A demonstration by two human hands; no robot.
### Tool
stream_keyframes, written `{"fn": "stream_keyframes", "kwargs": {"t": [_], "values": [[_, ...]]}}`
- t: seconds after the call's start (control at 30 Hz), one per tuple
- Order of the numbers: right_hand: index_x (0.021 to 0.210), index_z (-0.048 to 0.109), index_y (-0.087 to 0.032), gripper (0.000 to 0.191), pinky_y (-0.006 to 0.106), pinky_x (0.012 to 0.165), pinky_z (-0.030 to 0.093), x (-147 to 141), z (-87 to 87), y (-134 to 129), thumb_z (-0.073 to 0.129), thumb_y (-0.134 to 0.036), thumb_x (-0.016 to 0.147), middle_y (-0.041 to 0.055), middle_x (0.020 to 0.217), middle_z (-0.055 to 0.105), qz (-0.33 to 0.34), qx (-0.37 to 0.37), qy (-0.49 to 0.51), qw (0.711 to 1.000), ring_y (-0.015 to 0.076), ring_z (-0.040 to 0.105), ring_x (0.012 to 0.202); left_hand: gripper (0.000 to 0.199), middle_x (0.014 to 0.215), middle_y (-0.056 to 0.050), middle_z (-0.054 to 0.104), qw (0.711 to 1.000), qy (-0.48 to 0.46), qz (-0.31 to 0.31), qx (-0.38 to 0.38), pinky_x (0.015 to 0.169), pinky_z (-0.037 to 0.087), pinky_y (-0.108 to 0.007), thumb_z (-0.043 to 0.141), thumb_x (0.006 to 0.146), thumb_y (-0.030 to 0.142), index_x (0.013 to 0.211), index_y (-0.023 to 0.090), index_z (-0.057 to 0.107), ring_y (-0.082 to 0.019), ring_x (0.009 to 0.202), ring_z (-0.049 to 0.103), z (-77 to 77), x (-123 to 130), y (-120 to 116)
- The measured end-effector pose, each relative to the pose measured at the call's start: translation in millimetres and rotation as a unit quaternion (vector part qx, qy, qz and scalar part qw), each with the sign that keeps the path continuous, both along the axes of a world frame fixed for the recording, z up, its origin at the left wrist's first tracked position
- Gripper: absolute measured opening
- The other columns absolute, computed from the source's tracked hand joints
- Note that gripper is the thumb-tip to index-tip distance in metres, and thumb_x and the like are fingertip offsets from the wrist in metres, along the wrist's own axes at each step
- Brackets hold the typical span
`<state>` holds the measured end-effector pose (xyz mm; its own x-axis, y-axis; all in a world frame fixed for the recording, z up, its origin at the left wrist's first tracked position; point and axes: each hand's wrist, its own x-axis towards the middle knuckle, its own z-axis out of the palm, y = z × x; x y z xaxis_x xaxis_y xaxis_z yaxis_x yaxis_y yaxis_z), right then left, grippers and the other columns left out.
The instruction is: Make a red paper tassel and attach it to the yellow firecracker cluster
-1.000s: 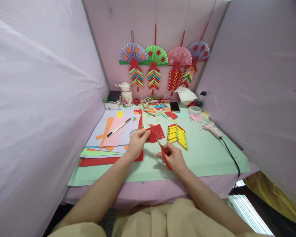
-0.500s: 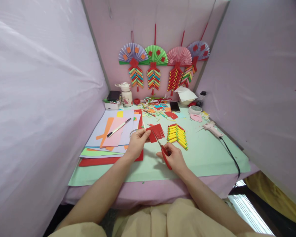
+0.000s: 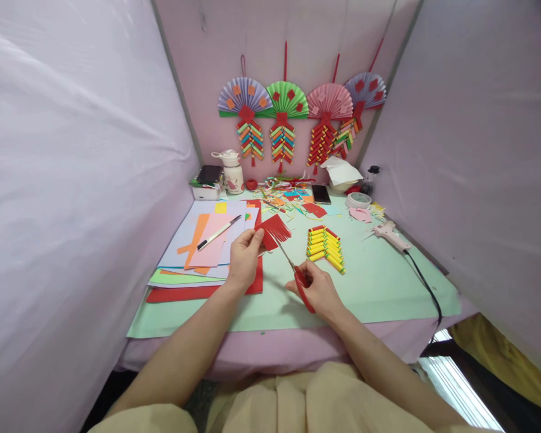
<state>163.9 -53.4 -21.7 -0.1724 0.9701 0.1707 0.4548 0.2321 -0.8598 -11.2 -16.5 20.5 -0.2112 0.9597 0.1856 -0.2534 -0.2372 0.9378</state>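
Between the thumb and fingers of my left hand [image 3: 247,255] is a piece of red paper [image 3: 273,227], raised above the table. Its right side is cut into a fringe of thin strips. My right hand [image 3: 318,291] grips the red handles of a pair of scissors [image 3: 303,287], whose blades point up and left at the paper's lower right edge. Just right of the scissors lies a chevron of rolled yellow paper tubes [image 3: 325,249] with green ends and red tubes at the top.
Coloured paper sheets [image 3: 175,255] with a craft knife [image 3: 219,233] on top lie at left. Paper scraps [image 3: 293,195], a phone [image 3: 321,193] and a bottle [image 3: 233,174] stand along the back. A corded glue gun [image 3: 391,234] rests at right. Paper fan ornaments [image 3: 286,99] hang behind.
My left hand has moved slightly left and up with the red paper, which is now tilted and farther from my right hand. The scissors have stayed nearly in place.
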Motion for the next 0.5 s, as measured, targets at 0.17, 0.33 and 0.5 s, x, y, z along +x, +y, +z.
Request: {"fn": "stream_keyframes", "kwargs": {"t": [0.17, 0.33, 0.5], "values": [[0.074, 0.047, -0.023, 0.03, 0.024, 0.054, 0.033, -0.1, -0.4, -0.1, 0.067, -0.044, 0.07, -0.0041, 0.064, 0.06, 0.007, 0.006, -0.018, 1.0, 0.0126, 0.047, 0.056, 0.031, 0.073, 0.0, 0.064, 0.999, 0.008, 0.029, 0.014, 0.067, 0.052, -0.027, 0.066, 0.076, 0.048, 0.077, 0.018, 0.061, -0.015, 0.067, 0.062, -2.3, -1.7, 2.4], [0.074, 0.046, -0.023, 0.03, 0.025, 0.054, 0.033, -0.7, -0.3, 0.2, 0.067, -0.044, 0.07, -0.004, 0.064, 0.06, 0.005, 0.007, -0.025, 1.0, 0.013, 0.048, 0.056, 0.031, 0.073, 0.0, 0.064, 1.0, 0.006, 0.023, 0.013, 0.067, 0.052, -0.028, 0.067, 0.077, 0.047, 0.076, 0.017, 0.061, -0.015, 0.067, 0.063, -1.0, -0.2, 1.3], [0.074, 0.046, -0.024, 0.031, 0.025, 0.055, 0.033, -0.9, 0.9, -0.2, 0.067, -0.046, 0.07, -0.0044, 0.063, 0.059, 0.006, 0.003, -0.03, 1.0, 0.0134, 0.048, 0.057, 0.031, 0.074, 0.0, 0.066, 1.0, 0.006, 0.015, 0.007, 0.068, 0.052, -0.028, 0.067, 0.077, 0.047, 0.076, 0.017, 0.06, -0.015, 0.067, 0.063, -0.6, 0.5, -0.2]]}}
